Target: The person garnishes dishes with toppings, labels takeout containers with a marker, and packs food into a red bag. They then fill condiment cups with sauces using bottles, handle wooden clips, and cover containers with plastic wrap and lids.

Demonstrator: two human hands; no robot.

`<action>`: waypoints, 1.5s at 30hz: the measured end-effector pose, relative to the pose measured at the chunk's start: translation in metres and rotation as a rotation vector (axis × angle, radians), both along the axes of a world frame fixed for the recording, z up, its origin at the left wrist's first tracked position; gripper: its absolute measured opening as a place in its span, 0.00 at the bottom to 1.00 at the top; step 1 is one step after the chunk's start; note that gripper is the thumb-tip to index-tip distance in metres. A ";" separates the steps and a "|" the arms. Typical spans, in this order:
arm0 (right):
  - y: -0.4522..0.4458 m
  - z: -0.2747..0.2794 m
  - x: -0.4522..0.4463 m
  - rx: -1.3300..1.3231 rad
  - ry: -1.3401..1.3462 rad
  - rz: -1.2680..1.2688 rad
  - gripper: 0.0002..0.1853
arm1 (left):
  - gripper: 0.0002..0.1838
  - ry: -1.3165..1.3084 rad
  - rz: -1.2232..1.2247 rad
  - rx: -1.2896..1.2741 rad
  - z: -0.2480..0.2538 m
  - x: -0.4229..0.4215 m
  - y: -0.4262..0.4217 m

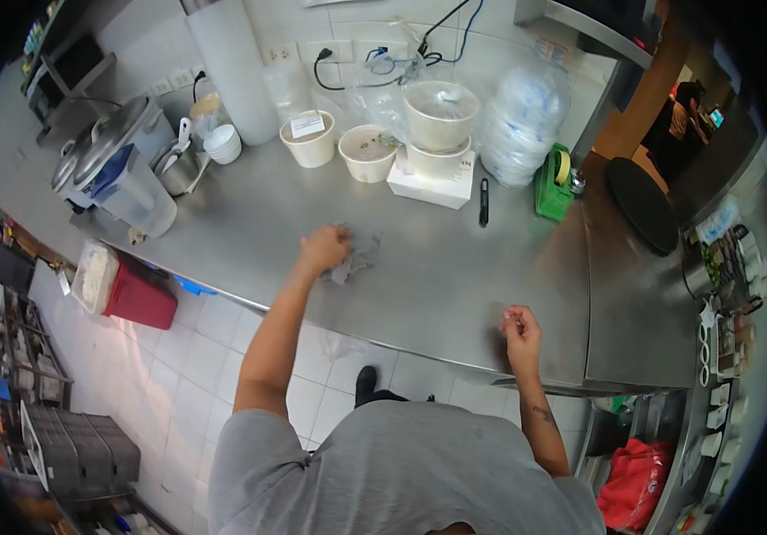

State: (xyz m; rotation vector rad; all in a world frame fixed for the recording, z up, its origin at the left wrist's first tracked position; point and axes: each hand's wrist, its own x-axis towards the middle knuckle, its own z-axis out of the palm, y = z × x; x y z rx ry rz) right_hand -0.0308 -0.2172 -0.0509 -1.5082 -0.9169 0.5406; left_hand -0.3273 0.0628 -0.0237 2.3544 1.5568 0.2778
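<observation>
My left hand [325, 249] is closed on a crumpled grey cloth [341, 273], pressed against the steel counter [428, 285] left of the middle. Part of the cloth spreads out to the right of the fingers. Farther right, near the counter's front edge, my right hand [522, 332] has its fingers curled in. Whatever it may hold is hidden. Beyond my left hand stand two lidded paper tubs, one with a label [308, 141] and one with a brown-looking top [368, 153]. A black marker [484, 203] lies past the middle of the counter.
Stacked tubs [440, 116] rest on a white box [432, 185]. Beside them are a bag of plastic lids [526, 125] and a green tape dispenser [553, 185]. At the left stand a clear pitcher [138, 196] and pots. A red bin [141, 294] is on the floor; a person is at the far right.
</observation>
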 end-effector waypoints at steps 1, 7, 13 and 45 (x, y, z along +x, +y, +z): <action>0.003 0.001 0.001 -0.036 -0.009 -0.004 0.05 | 0.17 -0.117 0.021 -0.020 -0.001 -0.009 0.031; 0.063 0.016 -0.029 0.019 0.034 -0.026 0.05 | 0.17 -0.659 0.422 0.200 -0.002 -0.034 0.216; 0.136 0.025 -0.086 0.004 0.050 0.036 0.05 | 0.16 -0.639 0.511 0.030 -0.018 -0.042 0.322; 0.236 0.193 0.034 0.209 0.718 -0.002 0.04 | 0.15 -0.259 -0.382 0.332 0.061 0.133 0.181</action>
